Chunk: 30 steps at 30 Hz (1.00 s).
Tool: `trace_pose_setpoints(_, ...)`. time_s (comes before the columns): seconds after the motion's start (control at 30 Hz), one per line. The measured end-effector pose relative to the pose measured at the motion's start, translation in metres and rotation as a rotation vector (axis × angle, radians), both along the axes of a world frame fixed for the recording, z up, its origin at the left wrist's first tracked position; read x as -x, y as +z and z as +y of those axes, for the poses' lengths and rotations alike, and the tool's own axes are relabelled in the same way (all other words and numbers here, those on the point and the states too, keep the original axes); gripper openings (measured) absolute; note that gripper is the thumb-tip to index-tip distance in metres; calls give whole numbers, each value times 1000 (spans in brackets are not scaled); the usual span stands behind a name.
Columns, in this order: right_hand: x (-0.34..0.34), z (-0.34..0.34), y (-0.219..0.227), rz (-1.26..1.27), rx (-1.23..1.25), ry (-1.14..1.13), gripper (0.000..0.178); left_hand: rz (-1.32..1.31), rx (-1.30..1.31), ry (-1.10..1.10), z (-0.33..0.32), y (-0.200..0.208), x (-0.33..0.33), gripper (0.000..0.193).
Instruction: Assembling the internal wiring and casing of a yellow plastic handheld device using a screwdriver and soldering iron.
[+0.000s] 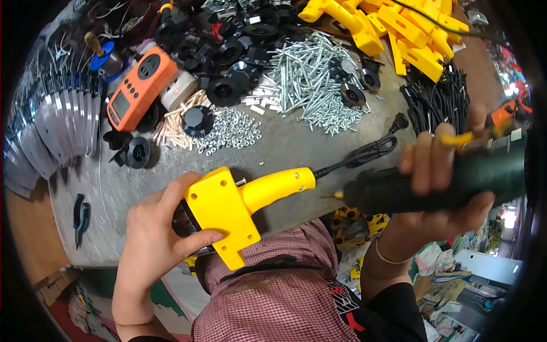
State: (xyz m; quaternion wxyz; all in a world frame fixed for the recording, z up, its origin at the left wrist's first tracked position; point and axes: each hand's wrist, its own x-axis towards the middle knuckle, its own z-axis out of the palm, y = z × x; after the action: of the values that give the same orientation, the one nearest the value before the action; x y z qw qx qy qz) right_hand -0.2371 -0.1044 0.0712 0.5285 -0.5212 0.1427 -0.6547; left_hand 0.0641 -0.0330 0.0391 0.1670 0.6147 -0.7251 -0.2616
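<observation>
My left hand (pixel 156 228) is closed around the broad end of a yellow plastic tool housing (pixel 225 214), thumb on its face. The housing has several screw holes, a silver screw or stud (pixel 241 182) stands up at its edge, and its handle points right. From the handle end runs a bundled black power cord (pixel 370 151). My right hand (pixel 436 171), slightly blurred, grips a dark green electric screwdriver (pixel 379 191). Its bit (pixel 331 196) points left toward the housing, apart from it.
Long screws (pixel 307 74), small nuts (pixel 233 131) and black knobs (pixel 223 91) lie in heaps across the bench. An orange meter (pixel 141 88), pliers (pixel 81 221) and metal plates (pixel 57 125) are at left. Yellow housings (pixel 404 28) and black cords (pixel 436 94) pile up at the far right.
</observation>
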Motion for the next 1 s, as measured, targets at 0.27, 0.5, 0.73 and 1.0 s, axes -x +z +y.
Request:
trace_pose_setpoints(0.27,-35,23,0,127,56,-137,57,-8,-32,16,2,4,1,73)
trace_pose_setpoints(0.5,-29,10,-11,226,153,-33,61,-49,-117,39,-2,11,5,76)
trace_pose_setpoints(0.73,-17,-7,-12,318,259,351,16,-71,-154,22,-1,14,0,77)
trace_pose_setpoints(1.0,-23,2,-6,446,285,154,55,-43,-109,14,-1,12,2,75)
